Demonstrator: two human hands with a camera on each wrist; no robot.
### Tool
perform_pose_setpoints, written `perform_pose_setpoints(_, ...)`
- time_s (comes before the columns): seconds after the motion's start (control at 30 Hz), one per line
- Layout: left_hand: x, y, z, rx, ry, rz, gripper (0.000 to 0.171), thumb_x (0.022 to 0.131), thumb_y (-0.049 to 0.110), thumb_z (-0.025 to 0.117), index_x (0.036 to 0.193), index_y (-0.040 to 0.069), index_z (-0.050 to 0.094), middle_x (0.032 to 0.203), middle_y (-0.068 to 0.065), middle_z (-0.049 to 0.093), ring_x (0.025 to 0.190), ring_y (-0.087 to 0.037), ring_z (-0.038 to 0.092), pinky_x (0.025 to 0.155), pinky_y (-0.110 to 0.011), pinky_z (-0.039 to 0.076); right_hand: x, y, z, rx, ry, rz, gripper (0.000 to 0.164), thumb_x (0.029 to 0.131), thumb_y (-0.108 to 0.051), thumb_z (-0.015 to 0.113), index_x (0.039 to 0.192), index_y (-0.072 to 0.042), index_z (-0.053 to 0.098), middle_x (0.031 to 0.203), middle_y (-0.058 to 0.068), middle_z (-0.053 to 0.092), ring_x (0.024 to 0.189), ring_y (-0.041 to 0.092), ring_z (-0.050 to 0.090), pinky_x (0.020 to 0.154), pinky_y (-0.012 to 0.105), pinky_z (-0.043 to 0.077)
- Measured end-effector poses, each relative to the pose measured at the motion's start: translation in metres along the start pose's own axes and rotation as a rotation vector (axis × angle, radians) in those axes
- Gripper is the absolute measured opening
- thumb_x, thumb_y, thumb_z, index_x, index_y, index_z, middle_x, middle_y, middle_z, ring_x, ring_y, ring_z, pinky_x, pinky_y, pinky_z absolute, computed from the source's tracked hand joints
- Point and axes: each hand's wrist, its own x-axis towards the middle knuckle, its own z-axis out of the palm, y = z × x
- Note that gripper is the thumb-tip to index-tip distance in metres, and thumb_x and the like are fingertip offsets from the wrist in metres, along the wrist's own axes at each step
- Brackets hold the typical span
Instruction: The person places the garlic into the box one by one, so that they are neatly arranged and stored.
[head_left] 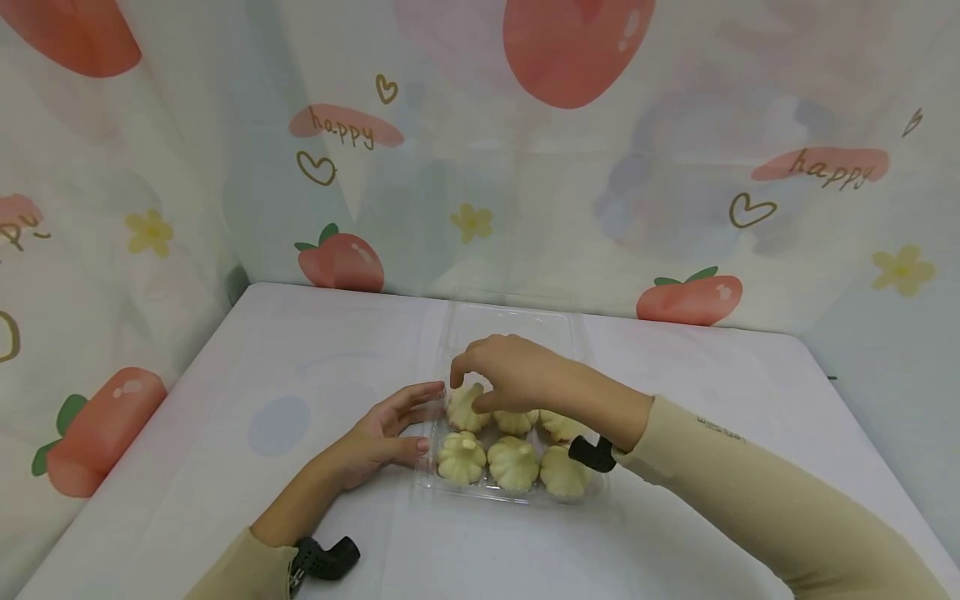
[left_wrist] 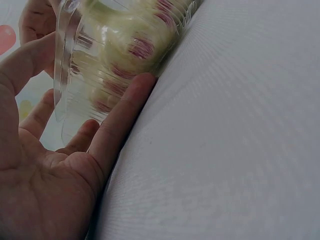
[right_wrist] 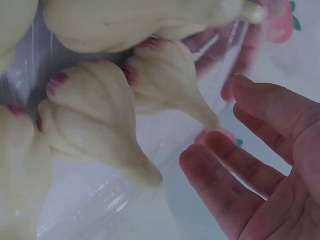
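Garlic bulbs (head_left: 513,463), pale with purple patches at the base, sit in two rows in a clear plastic box (head_left: 517,499). My left hand (head_left: 375,442) is at the box's left side, thumb and fingers extended; in the left wrist view its fingertips lie along the transparent wall. Over the back left garlic bulb (head_left: 462,412) is my right hand (head_left: 513,371), fingers bent downward and thumb apart. The right wrist view has the right hand's fingers (right_wrist: 215,185) spread beside a bulb's stem (right_wrist: 207,117), with a gap around it and nothing in the grasp.
The box's clear lid (head_left: 517,325) lies opened back toward the rear table edge. A white cloth covers the table (head_left: 690,500). Behind and to the left hangs a printed curtain (head_left: 525,183). Black wrist cameras (head_left: 330,558) are strapped on both arms.
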Motion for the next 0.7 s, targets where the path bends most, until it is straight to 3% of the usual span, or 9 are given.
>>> perform_pose_setpoints(0.3, 0.001, 0.001, 0.001, 0.003, 0.004, -0.007, 0.077, 0.092, 0.005, 0.066, 0.158, 0.013, 0.026, 0.164, -0.010, 0.020, 0.146, -0.036, 0.029, 0.086, -0.049, 0.057, -0.033, 0.021, -0.018, 0.097, 0.147, 0.004, 0.028, 0.088, -0.019, 0.075, 0.115, -0.023, 0.070, 0.121, -0.006, 0.067, 0.112, 0.023, 0.064, 0.089, 0.038, 0.053)
perform_pose_setpoints(0.53, -0.001, 0.000, 0.001, 0.004, 0.003, -0.006, 0.077, 0.093, 0.002, 0.064, 0.158, 0.011, 0.025, 0.165, -0.011, 0.019, 0.147, -0.038, 0.028, 0.086, -0.049, 0.057, -0.059, 0.047, -0.017, 0.331, 0.272, 0.063, 0.033, 0.088, -0.017, 0.076, 0.119, -0.022, 0.068, 0.124, -0.006, 0.065, 0.116, 0.022, 0.062, 0.085, 0.032, 0.056)
perform_pose_setpoints(0.7, -0.001, 0.000, 0.002, 0.005, 0.002, -0.009, 0.076, 0.093, 0.002, 0.064, 0.158, 0.012, 0.025, 0.165, -0.011, 0.019, 0.147, -0.037, 0.027, 0.086, -0.048, 0.057, -0.080, 0.065, -0.010, 0.470, 0.387, 0.147, 0.034, 0.088, -0.024, 0.078, 0.120, -0.028, 0.067, 0.128, -0.007, 0.063, 0.117, 0.019, 0.063, 0.089, 0.036, 0.056)
